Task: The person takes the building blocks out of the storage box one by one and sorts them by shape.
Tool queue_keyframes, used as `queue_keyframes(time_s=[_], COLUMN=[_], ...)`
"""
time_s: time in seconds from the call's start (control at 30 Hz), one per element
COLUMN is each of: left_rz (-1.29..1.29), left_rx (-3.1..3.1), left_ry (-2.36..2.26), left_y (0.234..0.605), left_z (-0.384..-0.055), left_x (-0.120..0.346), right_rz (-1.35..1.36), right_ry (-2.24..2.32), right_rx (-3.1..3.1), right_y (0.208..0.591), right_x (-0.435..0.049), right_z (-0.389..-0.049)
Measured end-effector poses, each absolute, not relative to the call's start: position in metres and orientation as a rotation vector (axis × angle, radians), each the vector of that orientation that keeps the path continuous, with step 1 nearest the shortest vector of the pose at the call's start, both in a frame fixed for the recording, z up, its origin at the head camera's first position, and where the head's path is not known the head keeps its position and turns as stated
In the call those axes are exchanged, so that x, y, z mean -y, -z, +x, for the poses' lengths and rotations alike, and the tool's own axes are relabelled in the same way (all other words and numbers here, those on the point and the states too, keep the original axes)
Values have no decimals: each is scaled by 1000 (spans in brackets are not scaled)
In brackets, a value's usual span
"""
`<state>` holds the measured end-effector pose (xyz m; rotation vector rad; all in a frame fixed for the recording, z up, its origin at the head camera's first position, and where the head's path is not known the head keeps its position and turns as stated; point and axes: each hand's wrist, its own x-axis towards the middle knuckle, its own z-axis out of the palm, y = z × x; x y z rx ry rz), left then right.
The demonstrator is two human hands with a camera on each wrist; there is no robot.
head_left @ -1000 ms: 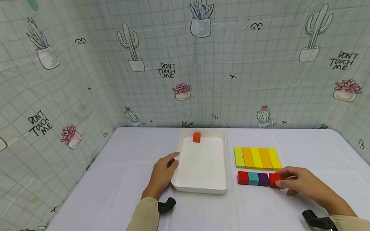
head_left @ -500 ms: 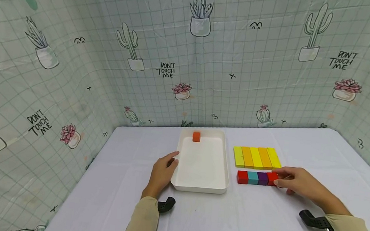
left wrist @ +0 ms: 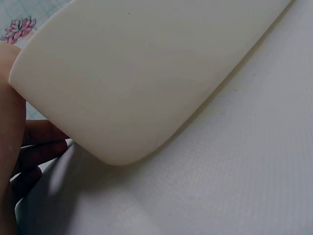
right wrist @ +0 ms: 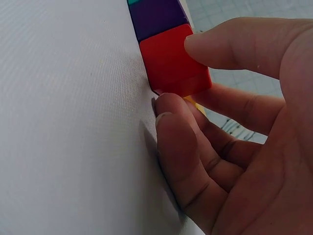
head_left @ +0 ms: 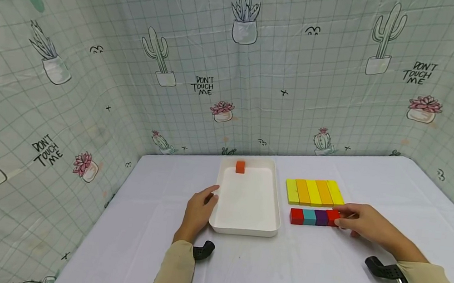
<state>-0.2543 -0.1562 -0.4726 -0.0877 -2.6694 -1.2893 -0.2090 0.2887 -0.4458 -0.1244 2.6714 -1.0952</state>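
My right hand (head_left: 342, 217) pinches a red cube (head_left: 332, 217) between thumb and forefinger; the right wrist view shows the same hand (right wrist: 178, 78) on the red cube (right wrist: 168, 58). That cube stands on the table, touching a purple cube (head_left: 321, 217) at the right end of a row with a teal cube (head_left: 309, 217) and another red cube (head_left: 296, 216). My left hand (head_left: 213, 194) rests against the left rim of a white tray (head_left: 243, 229). In the left wrist view its fingers (left wrist: 39, 147) lie beside the tray's wall (left wrist: 137, 83).
A small orange cube (head_left: 240, 167) sits at the far end inside the tray. Several yellow and orange bars (head_left: 314, 192) lie side by side behind the cube row. A cactus-print sheet (head_left: 231, 92) walls the white table (head_left: 301, 267) at the back and sides.
My right hand has slid the red cube left until it meets the purple cube, closing a small gap. The left hand has stayed on the tray's rim.
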Motion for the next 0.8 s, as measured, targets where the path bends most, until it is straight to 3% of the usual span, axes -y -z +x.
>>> queue_keyframes(time_s=[0.8], left_rz=[-84], left_rx=[2665], left_ry=[1299], left_y=[474], left_z=[-255], left_x=[157], right_rz=[-128], right_ry=[1185], right_rx=[-2688], right_y=[417], right_x=[-293], right_z=[-217])
